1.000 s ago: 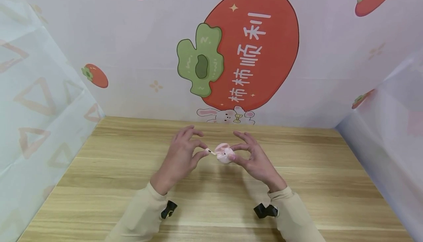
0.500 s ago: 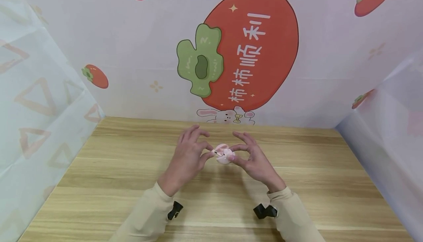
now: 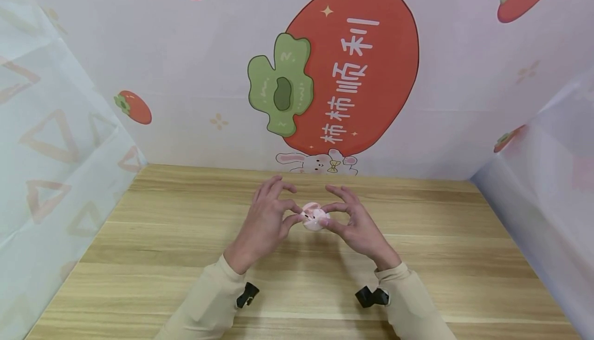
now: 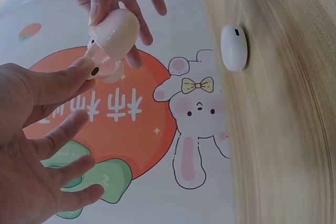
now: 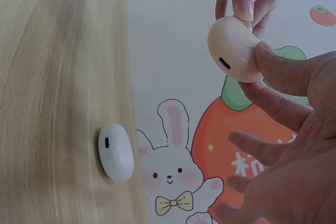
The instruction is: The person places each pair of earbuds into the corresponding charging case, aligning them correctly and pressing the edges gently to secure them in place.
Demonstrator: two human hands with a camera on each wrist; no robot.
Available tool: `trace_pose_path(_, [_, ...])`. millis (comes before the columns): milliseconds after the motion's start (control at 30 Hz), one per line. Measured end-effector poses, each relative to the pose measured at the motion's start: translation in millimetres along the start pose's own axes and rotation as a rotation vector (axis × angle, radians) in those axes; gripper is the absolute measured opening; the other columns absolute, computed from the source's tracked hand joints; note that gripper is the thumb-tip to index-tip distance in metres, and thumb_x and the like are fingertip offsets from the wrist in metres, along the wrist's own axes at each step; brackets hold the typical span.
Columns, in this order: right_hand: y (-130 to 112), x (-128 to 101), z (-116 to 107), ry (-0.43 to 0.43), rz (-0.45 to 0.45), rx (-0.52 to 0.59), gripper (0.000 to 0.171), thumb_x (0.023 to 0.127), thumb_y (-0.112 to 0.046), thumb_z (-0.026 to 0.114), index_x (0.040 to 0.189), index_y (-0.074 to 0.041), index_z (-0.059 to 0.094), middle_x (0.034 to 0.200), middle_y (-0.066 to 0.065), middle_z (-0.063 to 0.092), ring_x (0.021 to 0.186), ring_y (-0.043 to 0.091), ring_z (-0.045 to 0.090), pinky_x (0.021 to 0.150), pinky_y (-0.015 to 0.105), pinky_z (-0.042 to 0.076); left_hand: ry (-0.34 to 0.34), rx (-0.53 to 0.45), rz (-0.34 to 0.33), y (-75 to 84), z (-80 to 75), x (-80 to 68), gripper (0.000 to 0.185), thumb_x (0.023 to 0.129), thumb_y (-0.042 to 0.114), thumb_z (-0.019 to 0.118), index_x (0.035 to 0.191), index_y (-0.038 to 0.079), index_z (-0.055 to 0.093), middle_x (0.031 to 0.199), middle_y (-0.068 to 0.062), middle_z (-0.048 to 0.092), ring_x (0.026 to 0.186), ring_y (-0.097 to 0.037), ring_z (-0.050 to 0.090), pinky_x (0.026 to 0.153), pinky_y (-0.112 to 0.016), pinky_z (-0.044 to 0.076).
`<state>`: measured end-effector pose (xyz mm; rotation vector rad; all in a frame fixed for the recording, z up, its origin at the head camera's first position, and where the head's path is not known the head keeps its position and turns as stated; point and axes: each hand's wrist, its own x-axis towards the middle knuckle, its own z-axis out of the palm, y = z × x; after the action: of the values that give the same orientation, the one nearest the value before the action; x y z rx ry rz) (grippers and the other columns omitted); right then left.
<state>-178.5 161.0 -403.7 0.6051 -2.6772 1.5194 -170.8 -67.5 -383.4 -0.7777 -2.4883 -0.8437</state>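
Observation:
Near the middle of the head view, my right hand pinches a small pale pink earbud case between thumb and forefinger, its lid raised. My left hand pinches an earbud at the case's opening; a dark oval spot shows on the bud. How deep the earbud sits is hidden by my fingers. In the right wrist view, the case's underside shows a dark port slot. The other fingers of both hands spread away from the case, which is held above the table.
A white rounded case-like thing with a small dark slot lies on the wooden table in both wrist views. A back wall printed with persimmons and a rabbit rises behind, with papered sides left and right.
My left hand has moved right, carrying the earbud from just beside the case to its opening. My right hand and the case have stayed almost still.

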Motion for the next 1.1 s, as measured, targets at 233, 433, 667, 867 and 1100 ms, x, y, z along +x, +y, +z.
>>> trace_pose_path(233, [0.2, -0.3, 0.0, -0.003, -0.003, 0.006, 0.014, 0.09, -0.011, 0.078, 0.103, -0.008, 0.079, 0.156, 0.009, 0.043, 0.152, 0.036, 0.014, 0.113, 0.075, 0.012, 0.002, -0.075, -0.018, -0.7, 1.0, 0.4, 0.012, 0.076, 0.014, 0.09, 0.082, 0.01, 0.08, 0.118, -0.01, 0.061, 0.137, -0.045, 0.04, 0.111, -0.063, 0.032])
trace_pose_path(433, [0.2, -0.2, -0.1, -0.003, -0.01, 0.01, 0.013, 0.09, -0.01, 0.078, 0.103, -0.007, 0.079, 0.156, 0.012, 0.043, 0.152, 0.037, 0.014, 0.113, 0.074, 0.012, 0.021, -0.104, -0.023, -0.8, 1.8, 0.1, 0.01, 0.077, 0.011, 0.089, 0.079, 0.01, 0.079, 0.118, -0.01, 0.061, 0.137, -0.045, 0.04, 0.11, -0.065, 0.032])
trace_pose_path(667, [-0.2, 0.0, -0.3, -0.001, -0.006, 0.018, 0.014, 0.09, -0.009, 0.078, 0.103, -0.007, 0.079, 0.155, 0.016, 0.042, 0.152, 0.037, 0.015, 0.113, 0.074, 0.011, 0.047, -0.131, -0.028, -3.0, 1.9, 1.2, 0.01, 0.079, 0.011, 0.088, 0.078, 0.011, 0.078, 0.118, -0.012, 0.062, 0.131, -0.041, 0.046, 0.106, -0.062, 0.037])
trace_pose_path(867, [-0.5, 0.4, 0.0, -0.001, 0.002, 0.018, 0.015, 0.089, -0.009, 0.078, 0.104, -0.007, 0.079, 0.155, 0.015, 0.043, 0.152, 0.039, 0.014, 0.113, 0.074, 0.01, 0.039, -0.275, -0.143, -12.1, 3.9, 1.7, 0.009, 0.084, 0.012, 0.084, 0.089, 0.007, 0.078, 0.12, -0.015, 0.063, 0.121, -0.036, 0.053, 0.102, -0.055, 0.041])
trace_pose_path(1100, [-1.2, 0.7, -0.3, -0.001, -0.006, 0.029, 0.014, 0.089, -0.01, 0.078, 0.103, -0.007, 0.079, 0.155, 0.012, 0.044, 0.151, 0.036, 0.018, 0.115, 0.072, 0.012, -0.151, -0.45, -0.342, -22.9, 6.1, 1.0, 0.022, 0.1, 0.023, 0.067, 0.101, 0.004, 0.077, 0.129, -0.018, 0.06, 0.128, -0.037, 0.051, 0.106, -0.058, 0.041])
